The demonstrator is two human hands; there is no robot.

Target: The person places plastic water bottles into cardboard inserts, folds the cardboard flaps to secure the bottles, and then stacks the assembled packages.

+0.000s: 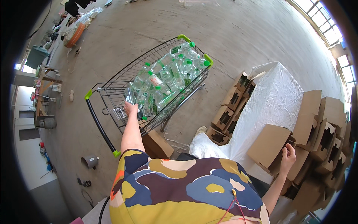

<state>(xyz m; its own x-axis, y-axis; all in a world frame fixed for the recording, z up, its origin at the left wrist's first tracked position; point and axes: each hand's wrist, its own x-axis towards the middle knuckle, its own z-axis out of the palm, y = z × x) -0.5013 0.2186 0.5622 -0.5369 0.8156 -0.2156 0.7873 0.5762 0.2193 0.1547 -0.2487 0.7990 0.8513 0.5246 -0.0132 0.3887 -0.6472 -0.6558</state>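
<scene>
While I watched from my distant station through the head camera, the bare left hand was at the near end of a black wire shopping cart with lime-green corner pieces. Its fingers touched the lower part of a clear plastic bottle that lay inside the cart, near the handle end; I could not tell how firmly they were closed on it. Beyond that bottle I saw a heap of clear plastic bottles with green caps, tumbled at various angles and filling much of the basket. A curved black handle bar ran along the cart's near left side.

Well apart from the left, the bare right hand was off to the other side, its fingers loosely bent beside a brown cardboard box. From my angle I could not tell whether they touched it, or whether they gripped anything. Behind that box stretched a crinkled white plastic sheet, with stacked brown cartons with cut-out openings just beside it. I also noted a grey conical bucket on the floor at left.
</scene>
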